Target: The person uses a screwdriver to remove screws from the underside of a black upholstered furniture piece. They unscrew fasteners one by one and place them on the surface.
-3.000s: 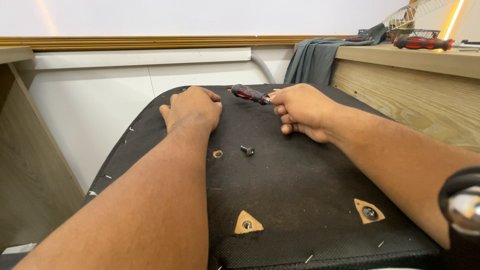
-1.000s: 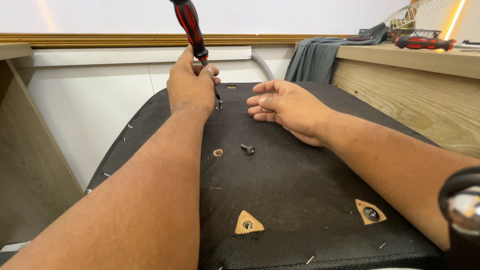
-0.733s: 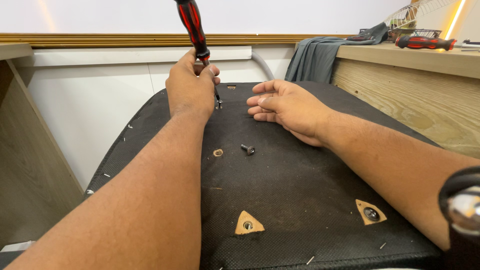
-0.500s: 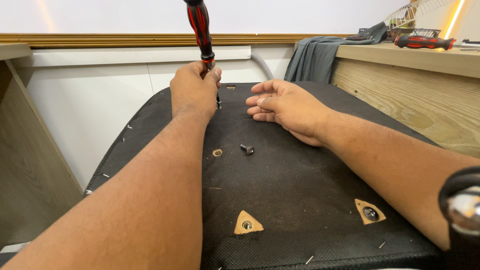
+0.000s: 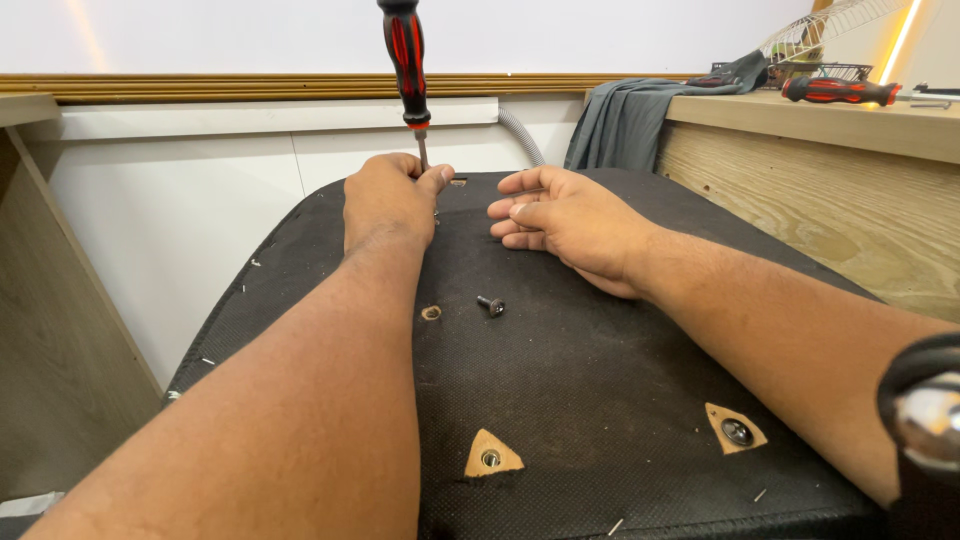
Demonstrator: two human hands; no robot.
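Your left hand [image 5: 388, 200] pinches the thin metal shaft of a screwdriver [image 5: 404, 62] between thumb and fingers, at the far edge of the black fabric panel [image 5: 580, 380]. The screwdriver stands almost upright, its handle black with red stripes and a red collar where the steel shaft begins; the tip is hidden behind your fingers. Your right hand [image 5: 565, 220] lies just beside it, open, fingers loosely together, holding nothing. A loose dark screw [image 5: 490, 305] lies near an open hole [image 5: 431, 313] mid-panel.
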